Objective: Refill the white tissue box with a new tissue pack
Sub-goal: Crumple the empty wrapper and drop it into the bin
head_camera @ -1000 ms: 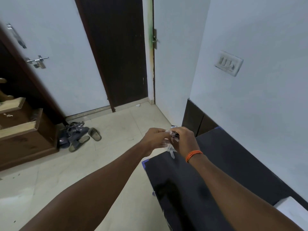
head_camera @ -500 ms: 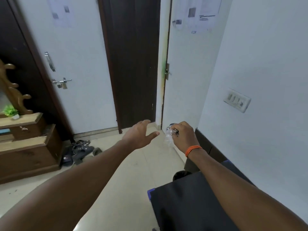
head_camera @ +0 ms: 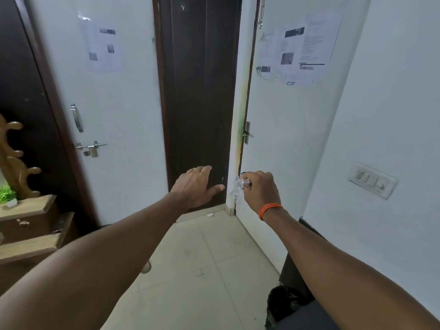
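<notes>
**Two hands out in front of the doors**

The left hand [head_camera: 197, 184] is up in the air with its fingers spread wide. It holds nothing. There is a ring on one finger. Behind it is a dark door [head_camera: 198, 98].

The right hand [head_camera: 260, 190] is curled into a fist around a bit of clear plastic wrap [head_camera: 238, 186]. The wrap is crumpled and pokes out on the left side of the fist. An orange band [head_camera: 270, 210] goes round the wrist. The two hands are near each other but not touching.

The tissue box and the tissue pack do not show here. The wrap is the only thing held.

A white door [head_camera: 112, 139] with a silver latch [head_camera: 91, 147] stands on the left. Another white door [head_camera: 285, 139] stands on the right, with papers [head_camera: 307, 48] stuck on it. A switch plate [head_camera: 372, 179] sits on the right wall. A wooden shelf [head_camera: 28, 225] with a small green plant [head_camera: 7, 195] is at the far left. The floor [head_camera: 202, 270] is pale tile. Something dark [head_camera: 285, 303] sits low on the right, too blurry to tell.
</notes>
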